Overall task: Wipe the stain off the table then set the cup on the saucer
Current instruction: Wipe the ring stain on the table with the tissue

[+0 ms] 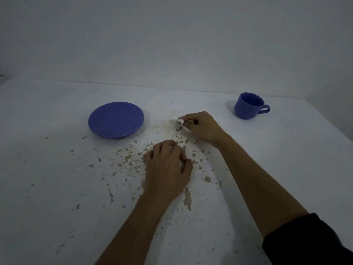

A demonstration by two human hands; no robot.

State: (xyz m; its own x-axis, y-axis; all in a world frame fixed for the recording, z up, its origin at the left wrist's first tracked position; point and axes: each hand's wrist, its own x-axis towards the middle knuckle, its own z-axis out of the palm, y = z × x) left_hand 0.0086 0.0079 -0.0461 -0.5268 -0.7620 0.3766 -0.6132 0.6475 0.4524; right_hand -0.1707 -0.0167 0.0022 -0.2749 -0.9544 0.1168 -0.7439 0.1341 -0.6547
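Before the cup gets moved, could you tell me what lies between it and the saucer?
Head view: the right hand, pinching a small white wad over speckled table.

Blue saucer (116, 119) left, blue cup (248, 105) upright far right, brown stain (133, 157) btwn.

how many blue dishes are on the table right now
2. A blue saucer sits on the left of the table, empty. A blue cup stands upright at the far right, handle pointing right, apart from the saucer. None seems hidden.
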